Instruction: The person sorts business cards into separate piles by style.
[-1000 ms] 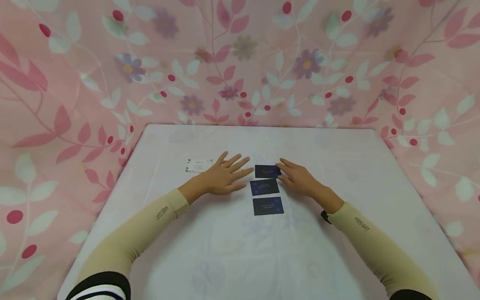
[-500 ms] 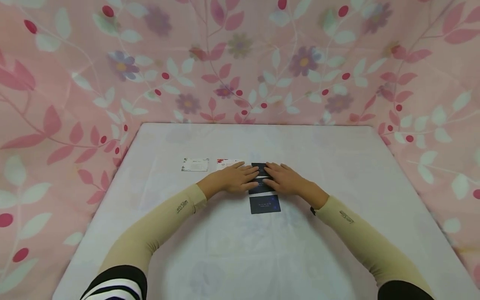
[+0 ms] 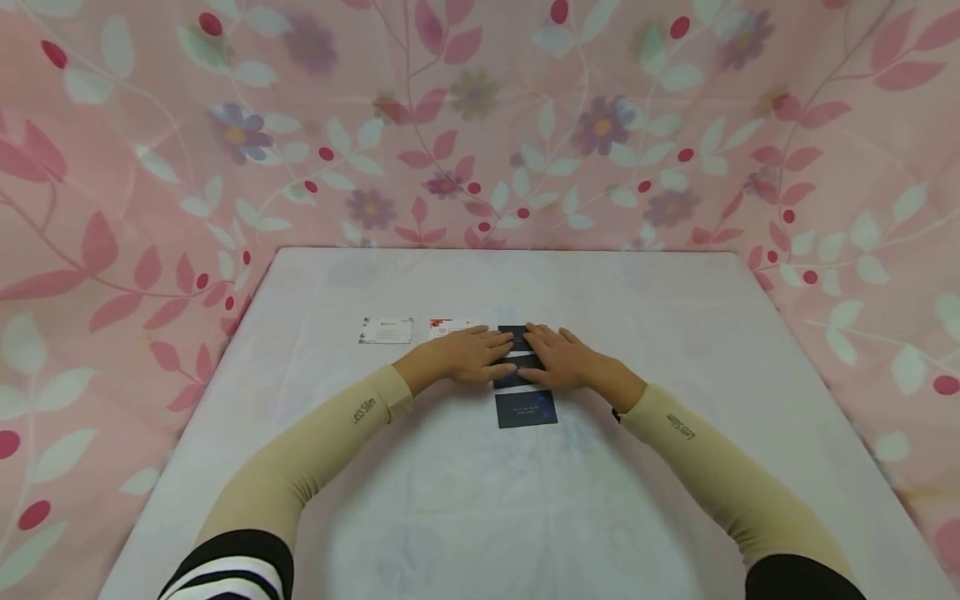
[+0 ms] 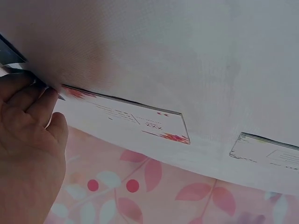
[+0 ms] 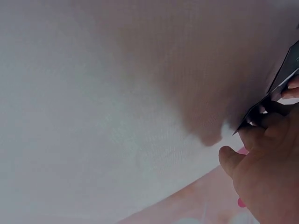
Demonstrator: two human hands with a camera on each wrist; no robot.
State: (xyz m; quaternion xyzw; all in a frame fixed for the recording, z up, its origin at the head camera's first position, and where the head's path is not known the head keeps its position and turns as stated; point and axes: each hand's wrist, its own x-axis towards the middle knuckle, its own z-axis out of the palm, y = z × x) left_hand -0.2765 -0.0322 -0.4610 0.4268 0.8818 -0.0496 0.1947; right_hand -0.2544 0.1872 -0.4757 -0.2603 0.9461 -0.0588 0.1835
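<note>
Three dark blue cards lie in a column on the table: the far card [image 3: 515, 342], the middle card [image 3: 509, 382] and the near card [image 3: 526, 409]. My left hand [image 3: 468, 356] reaches in from the left, its fingertips over the left parts of the far and middle cards. From the other side, my right hand [image 3: 567, 360] lays its fingers over the right parts of these same cards. Both hands' fingers look extended, and the cards stay flat. The near card lies uncovered. In the left wrist view a white card with red flowers [image 4: 135, 114] shows beyond my fingers.
Another white card, with leafy corners [image 3: 386, 331], lies farther left in the far row. A pale cloth covers the table [image 3: 450, 492]. Behind its far edge hangs a pink floral curtain [image 3: 300, 150].
Both hands have moved inward onto the far and middle dark cards. The left hand has shifted right and uncovered much of the red-flowered card. In the last half second the hands barely move.
</note>
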